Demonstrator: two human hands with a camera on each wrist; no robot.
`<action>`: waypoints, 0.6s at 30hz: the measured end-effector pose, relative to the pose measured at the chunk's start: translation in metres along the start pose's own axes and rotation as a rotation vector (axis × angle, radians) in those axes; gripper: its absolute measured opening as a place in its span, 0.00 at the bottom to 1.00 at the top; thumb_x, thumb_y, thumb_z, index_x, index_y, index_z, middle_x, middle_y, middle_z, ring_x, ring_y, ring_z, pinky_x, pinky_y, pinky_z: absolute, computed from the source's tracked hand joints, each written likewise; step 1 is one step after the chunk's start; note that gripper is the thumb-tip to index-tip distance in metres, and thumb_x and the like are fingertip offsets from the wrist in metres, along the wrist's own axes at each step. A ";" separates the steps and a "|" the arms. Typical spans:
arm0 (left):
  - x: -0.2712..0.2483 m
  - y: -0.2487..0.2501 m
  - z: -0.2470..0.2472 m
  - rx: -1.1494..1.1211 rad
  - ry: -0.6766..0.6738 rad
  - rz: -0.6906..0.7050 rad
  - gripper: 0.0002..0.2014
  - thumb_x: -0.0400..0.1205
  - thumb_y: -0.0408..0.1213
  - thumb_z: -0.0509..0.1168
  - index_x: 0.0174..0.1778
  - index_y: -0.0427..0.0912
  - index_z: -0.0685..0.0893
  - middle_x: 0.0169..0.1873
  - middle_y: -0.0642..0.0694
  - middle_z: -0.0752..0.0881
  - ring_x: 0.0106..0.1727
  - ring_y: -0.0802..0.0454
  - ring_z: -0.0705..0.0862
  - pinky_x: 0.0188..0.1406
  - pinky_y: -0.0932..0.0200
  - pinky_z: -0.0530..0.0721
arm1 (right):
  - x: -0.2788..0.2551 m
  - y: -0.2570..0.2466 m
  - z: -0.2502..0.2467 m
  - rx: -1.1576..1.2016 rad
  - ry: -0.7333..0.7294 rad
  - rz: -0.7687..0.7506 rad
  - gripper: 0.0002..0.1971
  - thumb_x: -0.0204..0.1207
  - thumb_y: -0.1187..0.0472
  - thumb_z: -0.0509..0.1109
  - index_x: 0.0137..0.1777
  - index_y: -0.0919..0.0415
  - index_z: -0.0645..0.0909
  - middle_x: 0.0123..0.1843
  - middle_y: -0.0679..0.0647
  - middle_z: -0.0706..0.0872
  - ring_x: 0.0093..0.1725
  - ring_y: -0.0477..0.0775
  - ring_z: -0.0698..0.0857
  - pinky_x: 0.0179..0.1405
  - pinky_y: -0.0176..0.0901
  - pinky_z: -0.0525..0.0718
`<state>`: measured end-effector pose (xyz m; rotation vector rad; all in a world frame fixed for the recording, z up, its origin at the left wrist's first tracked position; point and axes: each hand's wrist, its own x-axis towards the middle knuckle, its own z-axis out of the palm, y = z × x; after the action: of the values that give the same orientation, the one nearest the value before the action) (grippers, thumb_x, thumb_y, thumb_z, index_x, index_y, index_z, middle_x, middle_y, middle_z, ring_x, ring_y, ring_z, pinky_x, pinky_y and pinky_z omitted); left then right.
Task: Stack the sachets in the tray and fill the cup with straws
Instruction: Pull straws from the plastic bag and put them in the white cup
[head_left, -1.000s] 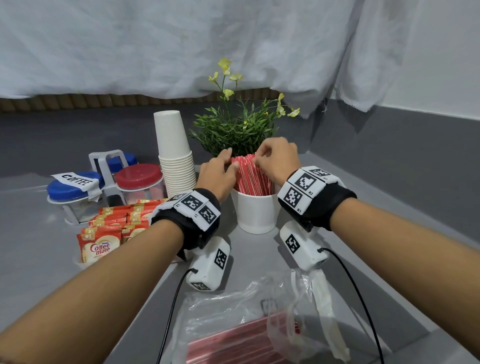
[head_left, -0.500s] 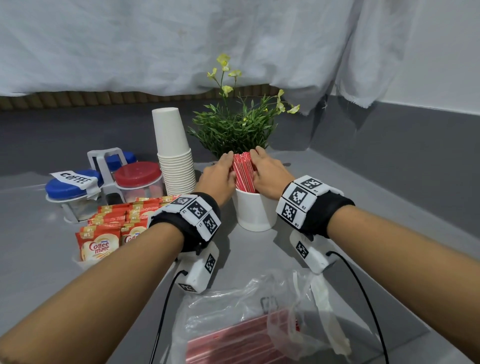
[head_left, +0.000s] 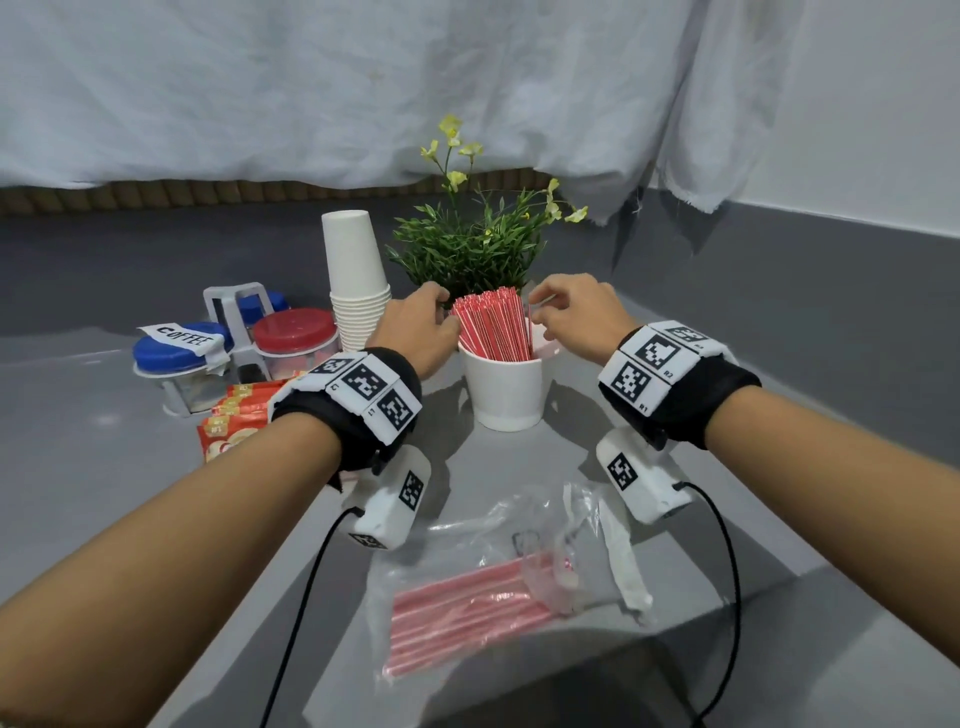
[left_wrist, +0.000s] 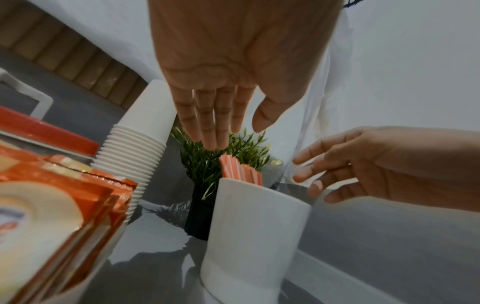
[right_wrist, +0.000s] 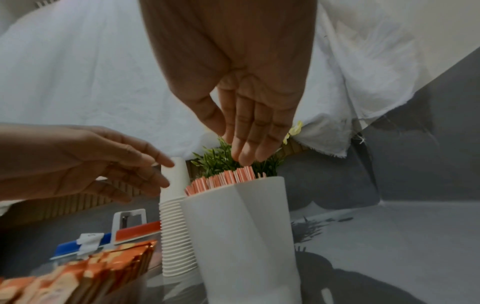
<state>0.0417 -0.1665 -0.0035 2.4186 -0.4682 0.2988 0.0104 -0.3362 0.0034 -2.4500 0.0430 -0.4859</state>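
Both hands — left hand (head_left: 422, 332) and right hand (head_left: 576, 317) — flank the straws (head_left: 493, 327) in the cup (head_left: 506, 392), fingers relaxed and spread, holding nothing.

Our left hand (head_left: 421, 332) reaches toward twelve o'clock with its fingers (left_wrist: 207, 123) straight and together, holding nothing. Our right hand (head_left: 576, 317), at its three o'clock, also holds nothing, its fingers (right_wrist: 249, 142) loosely extended, both forearms outstretched.

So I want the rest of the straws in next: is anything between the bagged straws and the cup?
Nothing visible blocks the way. The bagged straws lie near the table's front edge; the cup stands straight behind, bare table between. The plastic bag encloses them.
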 end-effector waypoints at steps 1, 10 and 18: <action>-0.007 0.003 -0.004 -0.005 0.004 -0.014 0.17 0.83 0.40 0.59 0.67 0.38 0.76 0.60 0.39 0.84 0.61 0.41 0.81 0.60 0.53 0.78 | -0.006 -0.001 -0.004 0.007 -0.005 0.007 0.11 0.76 0.67 0.61 0.51 0.59 0.84 0.55 0.60 0.87 0.60 0.66 0.82 0.65 0.59 0.79; -0.090 0.020 -0.016 -0.022 -0.133 -0.079 0.11 0.80 0.33 0.60 0.51 0.32 0.84 0.52 0.33 0.87 0.57 0.37 0.84 0.59 0.49 0.81 | -0.079 -0.007 -0.020 0.139 -0.036 0.101 0.09 0.76 0.69 0.59 0.44 0.63 0.81 0.38 0.58 0.85 0.26 0.49 0.81 0.23 0.33 0.79; -0.147 0.016 -0.005 0.076 -0.300 -0.142 0.13 0.82 0.38 0.62 0.59 0.36 0.81 0.60 0.37 0.83 0.62 0.42 0.79 0.58 0.58 0.75 | -0.141 -0.004 0.000 0.253 -0.183 0.297 0.13 0.76 0.71 0.61 0.30 0.62 0.74 0.29 0.57 0.81 0.26 0.52 0.80 0.29 0.39 0.82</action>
<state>-0.0994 -0.1372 -0.0387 2.5667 -0.4175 -0.1117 -0.1212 -0.3126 -0.0412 -2.1800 0.2492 -0.1262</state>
